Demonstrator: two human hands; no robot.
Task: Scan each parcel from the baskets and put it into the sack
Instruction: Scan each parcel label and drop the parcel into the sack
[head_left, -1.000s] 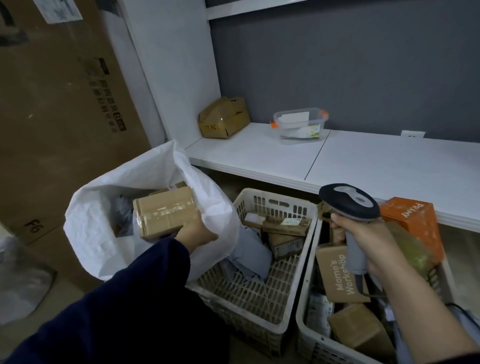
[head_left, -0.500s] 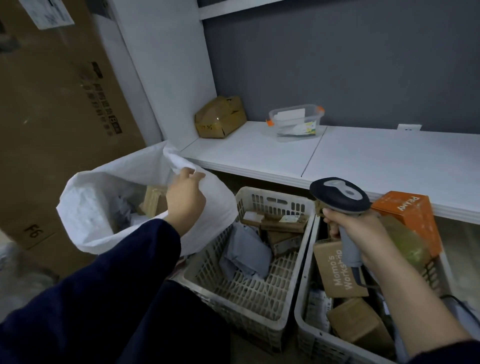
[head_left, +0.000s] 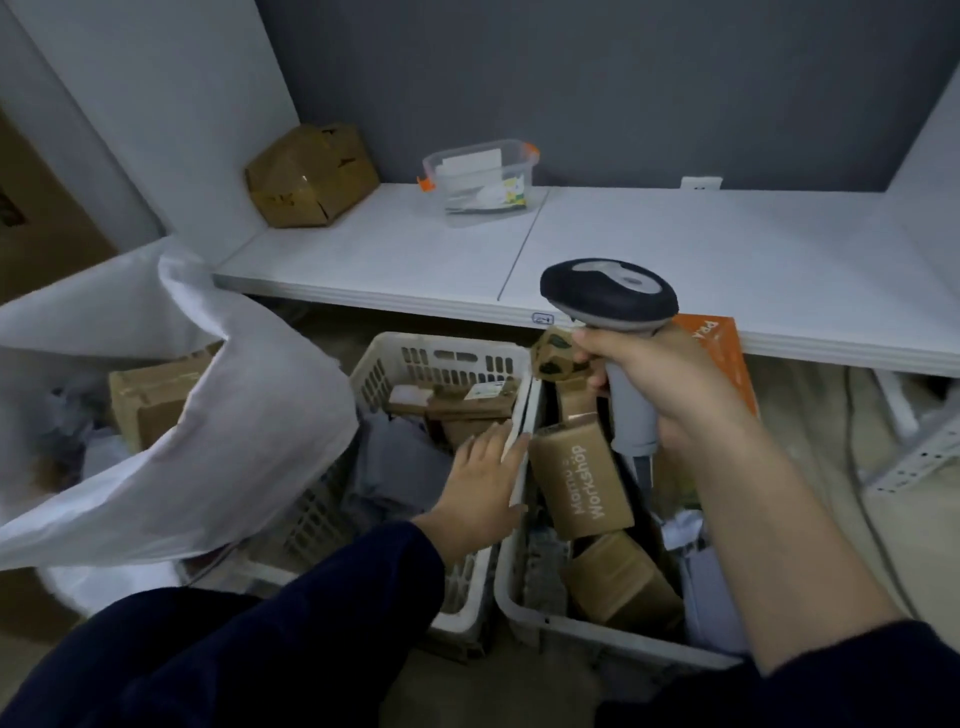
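At 6 o'clock the left hand (head_left: 483, 483) lies flat across the rim where the left basket (head_left: 441, 349) meets the right basket (head_left: 511, 597). Its fingers are straight and hold nothing, and the fingertips are just beside the lettered brown box (head_left: 582, 483); whether they touch it I cannot tell. At 3 o'clock the right hand (head_left: 670, 384) is clenched round the scanner (head_left: 610, 293). The box leans wedged among other parcels, so a one-handed pull may slip or drag its neighbours out. The sack (head_left: 249, 415) at 9 o'clock stands unheld with its lip sagging; a parcel could catch that fold and drop beside it. The scanner's cord seems to hang into the basket and might snag.
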